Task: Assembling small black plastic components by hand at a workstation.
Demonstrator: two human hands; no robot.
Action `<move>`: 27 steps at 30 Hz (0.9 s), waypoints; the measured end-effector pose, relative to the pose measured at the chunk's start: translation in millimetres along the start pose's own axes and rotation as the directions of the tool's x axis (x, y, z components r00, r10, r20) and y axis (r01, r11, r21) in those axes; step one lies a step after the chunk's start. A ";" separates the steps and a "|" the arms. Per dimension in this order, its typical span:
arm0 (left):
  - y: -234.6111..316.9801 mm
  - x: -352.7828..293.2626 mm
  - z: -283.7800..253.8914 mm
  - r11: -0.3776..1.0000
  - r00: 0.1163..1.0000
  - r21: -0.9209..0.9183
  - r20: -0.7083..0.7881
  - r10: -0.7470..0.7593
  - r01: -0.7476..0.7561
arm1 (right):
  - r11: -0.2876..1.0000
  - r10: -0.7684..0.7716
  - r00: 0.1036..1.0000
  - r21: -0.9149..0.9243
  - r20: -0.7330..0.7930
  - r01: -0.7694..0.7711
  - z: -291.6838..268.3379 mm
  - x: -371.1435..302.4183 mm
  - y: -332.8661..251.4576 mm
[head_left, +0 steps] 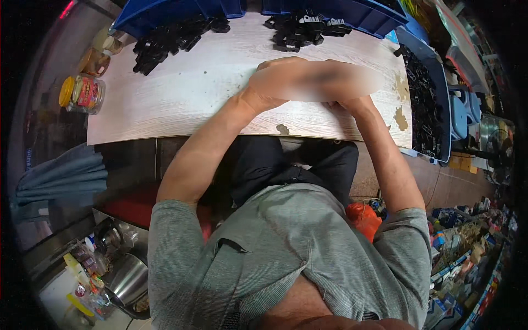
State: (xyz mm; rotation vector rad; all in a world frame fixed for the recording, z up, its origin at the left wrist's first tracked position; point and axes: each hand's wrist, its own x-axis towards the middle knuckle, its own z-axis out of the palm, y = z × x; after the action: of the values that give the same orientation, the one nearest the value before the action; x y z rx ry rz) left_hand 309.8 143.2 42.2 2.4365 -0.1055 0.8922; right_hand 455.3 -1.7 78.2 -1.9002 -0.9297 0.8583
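Observation:
Over the table's front half, my two hands meet in front of me, mostly hidden by a blurred patch. My left hand (273, 83) comes in with its knuckles bent, its fingers curled toward the middle. Opposite it, my right hand (355, 91) also looks closed, with curled fingers just showing under the blur. A dark smear (328, 76) lies between them; its shape and kind cannot be made out. Beyond my hands are a right-hand pile of small black plastic parts (300, 34), a few with light grey tops, and a left-hand pile of black parts (170, 43).
Blue bins (179, 12) line the far edge of the worn white table (165, 104). A long blue bin (444, 110) of black parts stands along the right side. A yellow-lidded jar (82, 93) is at the left edge. An orange bag (364, 220) sits below at right.

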 end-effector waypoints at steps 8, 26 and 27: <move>19.9 -1.7 -2.7 0.986 0.999 0.166 0.036 0.000 -0.006 | 0.996 -0.071 0.997 -0.059 -0.027 0.070 -1.5 3.7 11.7; -71.0 -6.7 -82.2 0.565 0.867 0.659 -0.342 -0.363 0.496 | 0.925 0.151 0.984 0.363 -0.089 -0.110 -11.6 -5.2 -1.0; -77.0 -9.2 -83.3 0.490 0.835 0.693 -0.319 -0.448 0.528 | 0.927 0.151 0.984 0.359 -0.099 -0.106 -14.3 -4.9 -2.9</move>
State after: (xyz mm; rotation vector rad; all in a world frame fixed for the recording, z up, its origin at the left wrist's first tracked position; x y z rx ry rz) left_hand 273.7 250.4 54.1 2.8781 1.2117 0.8730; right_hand 463.9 -10.1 87.8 -1.6909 -0.5362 0.9043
